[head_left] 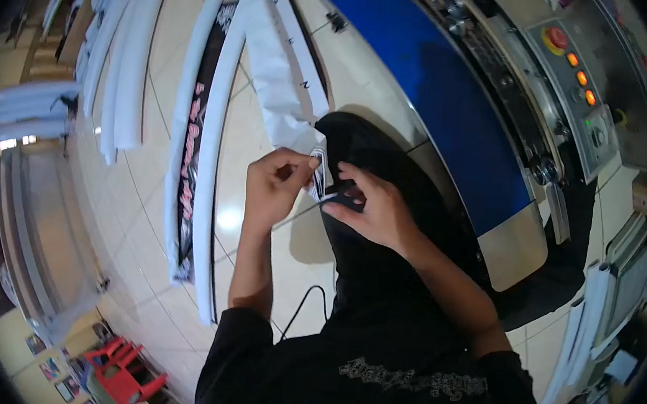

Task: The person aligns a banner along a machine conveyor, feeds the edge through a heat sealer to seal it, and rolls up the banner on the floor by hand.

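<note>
Left hand (272, 186): forearm extended almost straight forward from the black sleeve (237, 348), fingers curled, thumb and forefinger clamped on the folded lower end of one white sheet (272, 82). Right hand (378, 216): forearm angled inward over the lap, palm turned toward the left hand, thumb and fingers spread apart and slightly bent. It is positioned just beside the folded end; from where I stand, I cannot tell whether a fingertip touches it. Both hands are at about the same level, near each other but not joined.

Sheet location: the white sheet slopes from the far side of the work area down to the left hand, ending beside the person's knee in black trousers (373, 160). One white strip (294, 49) with small dark marks lies along its right side.

Count of surrounding items:
- Tiled floor (144, 225), left of the sheet: one dark banner (193, 141) with pink lettering, set between two white rolled lengths (213, 161).
- Farther left: several white rolls (136, 70); they overlap, so the exact number cannot be read.
- Person's right: one machine with one blue panel (440, 97) and one control panel (600, 49) carrying one red push button (557, 38) and three lit orange buttons (581, 78).
- Near the left forearm: one looped black cable (318, 287).
- Lower left: one red chair (123, 377).
</note>
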Motion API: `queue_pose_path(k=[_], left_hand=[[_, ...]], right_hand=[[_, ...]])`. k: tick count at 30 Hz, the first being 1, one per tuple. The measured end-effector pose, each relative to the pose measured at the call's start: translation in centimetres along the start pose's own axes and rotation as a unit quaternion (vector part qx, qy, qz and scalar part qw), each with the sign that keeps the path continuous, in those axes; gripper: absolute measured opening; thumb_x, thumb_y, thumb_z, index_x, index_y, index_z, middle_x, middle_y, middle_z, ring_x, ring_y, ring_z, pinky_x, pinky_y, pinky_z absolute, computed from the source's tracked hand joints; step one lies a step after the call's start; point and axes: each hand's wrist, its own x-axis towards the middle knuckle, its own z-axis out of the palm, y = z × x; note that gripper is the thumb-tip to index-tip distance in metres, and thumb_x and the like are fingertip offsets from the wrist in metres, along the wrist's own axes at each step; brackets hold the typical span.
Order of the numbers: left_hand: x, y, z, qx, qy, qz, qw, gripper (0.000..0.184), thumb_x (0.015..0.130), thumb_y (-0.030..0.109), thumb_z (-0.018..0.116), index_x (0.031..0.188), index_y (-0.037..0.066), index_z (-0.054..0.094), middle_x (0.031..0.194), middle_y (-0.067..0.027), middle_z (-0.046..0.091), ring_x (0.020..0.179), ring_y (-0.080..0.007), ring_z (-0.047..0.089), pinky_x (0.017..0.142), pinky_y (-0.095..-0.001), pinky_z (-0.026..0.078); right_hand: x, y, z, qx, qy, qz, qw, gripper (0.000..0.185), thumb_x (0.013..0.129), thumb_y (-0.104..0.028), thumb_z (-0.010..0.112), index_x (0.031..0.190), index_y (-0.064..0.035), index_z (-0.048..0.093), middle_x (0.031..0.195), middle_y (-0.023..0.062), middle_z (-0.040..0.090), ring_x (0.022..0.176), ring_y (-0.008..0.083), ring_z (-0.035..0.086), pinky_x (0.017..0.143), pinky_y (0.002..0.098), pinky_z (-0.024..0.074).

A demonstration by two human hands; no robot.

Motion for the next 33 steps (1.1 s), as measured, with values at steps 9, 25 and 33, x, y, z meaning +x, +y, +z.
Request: queue_pose_path(k=[9, 25, 33], left_hand=[[-1.4, 9.2, 3.8, -0.208, 0.011, 0.067, 0.976, 0.013, 0.082, -0.005, 0.072, 0.095, -0.005, 0.069, 0.091, -0.0074, 0.068, 0.08, -0.0115, 0.063, 0.07, -0.0237, 0.051], [-0.8, 8.9, 4.4, -0.261, -0.07, 0.086, 0.959, 0.014, 0.085, -0.006, 0.064, 0.098, -0.006, 0.064, 0.091, -0.0078, 0.067, 0.073, -0.0088, 0.059, 0.065, -0.0221, 0.046], [-2.9, 4.9, -3.3, 0.089, -0.041, 0.179, 0.979, 0.055, 0.076, -0.008, 0.063, 0.13, -0.002, 0.056, 0.12, -0.0161, 0.062, 0.098, -0.0183, 0.064, 0.077, -0.0254, 0.053]], right_hand=[[0.3, -4.8, -6.8, 0.073, -0.009, -0.095, 0.993, 0.029, 0.084, -0.027, 0.074, 0.093, 0.0002, 0.066, 0.07, 0.0071, 0.064, 0.059, 0.0144, 0.06, 0.055, 0.0279, 0.0467], [-0.9, -4.7, -8.9, 0.176, -0.131, -0.075, 0.973, 0.026, 0.098, -0.016, 0.052, 0.082, 0.0027, 0.056, 0.067, 0.0107, 0.062, 0.064, 0.0157, 0.063, 0.069, 0.0317, 0.0546], [-0.9, -5.3, -0.4, 0.223, -0.238, -0.105, 0.94, 0.061, 0.092, -0.009, 0.058, 0.147, -0.0054, 0.032, 0.121, 0.0213, 0.061, 0.095, 0.0258, 0.066, 0.084, 0.04, 0.0549]])
